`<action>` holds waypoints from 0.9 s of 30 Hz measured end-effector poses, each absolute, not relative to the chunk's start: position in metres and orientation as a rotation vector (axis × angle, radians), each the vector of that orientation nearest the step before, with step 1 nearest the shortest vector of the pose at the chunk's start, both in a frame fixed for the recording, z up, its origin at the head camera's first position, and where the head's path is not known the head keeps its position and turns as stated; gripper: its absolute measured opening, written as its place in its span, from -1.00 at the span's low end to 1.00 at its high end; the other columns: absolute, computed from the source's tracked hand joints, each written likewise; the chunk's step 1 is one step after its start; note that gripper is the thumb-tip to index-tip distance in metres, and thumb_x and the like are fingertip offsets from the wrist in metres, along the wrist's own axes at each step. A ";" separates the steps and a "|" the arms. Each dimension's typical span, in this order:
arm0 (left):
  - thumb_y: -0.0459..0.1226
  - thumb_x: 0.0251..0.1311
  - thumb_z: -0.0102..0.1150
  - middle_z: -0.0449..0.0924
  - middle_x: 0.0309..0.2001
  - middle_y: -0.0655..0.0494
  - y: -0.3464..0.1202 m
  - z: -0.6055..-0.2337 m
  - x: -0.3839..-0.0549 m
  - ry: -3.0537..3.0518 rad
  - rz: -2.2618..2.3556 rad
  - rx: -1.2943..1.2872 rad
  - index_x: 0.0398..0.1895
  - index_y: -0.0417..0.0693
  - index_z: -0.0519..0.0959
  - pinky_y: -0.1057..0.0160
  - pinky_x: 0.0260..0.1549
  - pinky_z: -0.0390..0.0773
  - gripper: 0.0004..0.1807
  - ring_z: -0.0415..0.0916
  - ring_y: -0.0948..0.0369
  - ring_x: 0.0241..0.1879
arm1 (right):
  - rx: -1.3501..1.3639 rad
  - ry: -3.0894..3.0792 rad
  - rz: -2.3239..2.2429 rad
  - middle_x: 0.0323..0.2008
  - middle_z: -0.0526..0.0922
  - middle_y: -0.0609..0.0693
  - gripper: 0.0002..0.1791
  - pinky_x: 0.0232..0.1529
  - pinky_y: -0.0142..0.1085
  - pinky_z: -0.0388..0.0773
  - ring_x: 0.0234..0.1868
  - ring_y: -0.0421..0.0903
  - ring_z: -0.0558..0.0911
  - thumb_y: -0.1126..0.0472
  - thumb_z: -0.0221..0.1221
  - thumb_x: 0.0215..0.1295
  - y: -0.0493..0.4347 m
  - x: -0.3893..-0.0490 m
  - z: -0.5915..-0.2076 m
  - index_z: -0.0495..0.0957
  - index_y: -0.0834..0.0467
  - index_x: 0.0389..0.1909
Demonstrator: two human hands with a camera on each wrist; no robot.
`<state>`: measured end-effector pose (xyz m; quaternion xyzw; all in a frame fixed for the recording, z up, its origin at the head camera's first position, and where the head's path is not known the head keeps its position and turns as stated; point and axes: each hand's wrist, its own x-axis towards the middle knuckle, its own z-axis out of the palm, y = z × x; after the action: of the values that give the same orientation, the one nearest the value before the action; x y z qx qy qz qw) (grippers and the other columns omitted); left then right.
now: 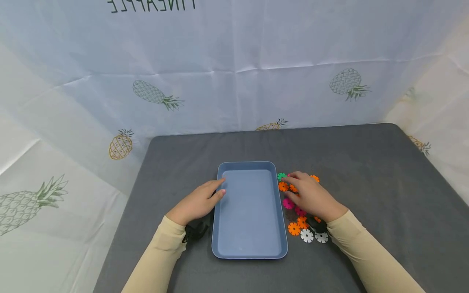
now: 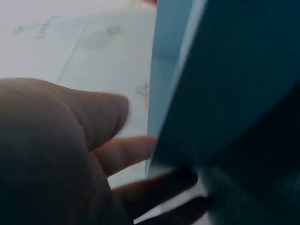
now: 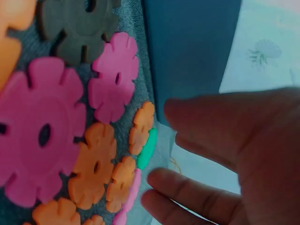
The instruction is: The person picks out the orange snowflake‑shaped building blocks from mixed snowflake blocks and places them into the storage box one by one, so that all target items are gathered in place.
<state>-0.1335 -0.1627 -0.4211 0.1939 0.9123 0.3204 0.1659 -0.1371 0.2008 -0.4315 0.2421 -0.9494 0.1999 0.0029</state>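
A shallow blue tray (image 1: 250,215) lies on the table, its long sides running away from me. My left hand (image 1: 196,203) is at its left rim, thumb and fingers loosely extended; in the left wrist view the fingertips (image 2: 145,146) are right at the tray's outer wall (image 2: 211,93). Right of the tray lie flat, flower-shaped notched plastic discs: pink (image 1: 288,203), orange (image 1: 294,228), green (image 1: 281,176), white (image 1: 307,235) and a dark grey one (image 3: 75,33). Over them hovers my right hand (image 1: 311,197), fingers apart and holding nothing, partly hiding the discs beneath.
A dark grey cloth (image 1: 366,175) covers the table. White curtains (image 1: 249,97) with pineapple prints hang behind and at both sides. Black wrist devices sit under both wrists, the left one (image 1: 196,231) close beside the tray.
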 end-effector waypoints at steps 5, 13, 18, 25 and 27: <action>-0.28 0.59 -0.22 0.43 0.48 0.01 -0.172 -0.421 -0.138 2.601 0.877 0.554 0.54 -0.11 0.38 -0.01 0.34 0.37 -0.47 0.42 0.07 0.37 | 0.801 -2.951 0.522 -0.03 0.69 0.16 -0.64 -0.07 0.00 0.69 -0.17 0.05 0.69 0.30 0.43 0.31 0.195 -0.143 -0.436 0.72 0.18 0.12; -0.34 0.43 -0.04 0.53 0.39 0.04 -0.180 -0.420 -0.143 2.603 0.827 0.645 0.51 -0.06 0.44 0.07 0.09 0.40 -0.43 0.44 0.13 0.05 | 0.822 -2.949 0.425 -0.24 0.63 0.05 -0.71 -0.30 -0.16 0.56 -0.37 -0.09 0.51 0.29 0.43 0.32 0.192 -0.150 -0.439 0.75 0.19 0.05; -0.31 0.42 0.08 0.53 0.37 0.09 -0.187 -0.418 -0.144 2.552 0.873 0.644 0.51 0.02 0.44 0.03 0.15 0.42 -0.42 0.46 0.13 0.04 | 0.788 -2.996 0.421 -0.23 0.63 0.07 -0.73 -0.25 -0.09 0.60 -0.33 -0.04 0.55 0.27 0.40 0.35 0.189 -0.153 -0.436 0.73 0.23 0.03; -0.22 0.40 0.24 0.46 0.44 0.07 -0.197 -0.416 -0.144 2.446 0.912 0.652 0.56 0.08 0.38 -0.02 0.22 0.45 -0.34 0.48 0.11 0.12 | 0.726 -3.086 0.489 -0.34 0.57 0.02 -0.81 -0.28 -0.11 0.59 -0.38 -0.07 0.53 0.29 0.41 0.31 0.187 -0.161 -0.433 0.70 0.28 -0.13; -0.17 0.41 0.28 0.45 0.46 0.05 -0.200 -0.417 -0.145 2.415 0.925 0.656 0.58 0.09 0.36 0.00 0.19 0.47 -0.31 0.49 0.13 0.10 | 0.703 -3.098 0.523 -0.31 0.61 0.02 -0.80 -0.25 -0.10 0.62 -0.37 -0.08 0.57 0.28 0.42 0.30 0.188 -0.162 -0.434 0.70 0.27 -0.13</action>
<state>-0.1453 -0.1997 -0.4172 0.2389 0.8799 0.3369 0.2349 -0.1616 0.1878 -0.4336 0.2183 -0.9615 0.1622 -0.0390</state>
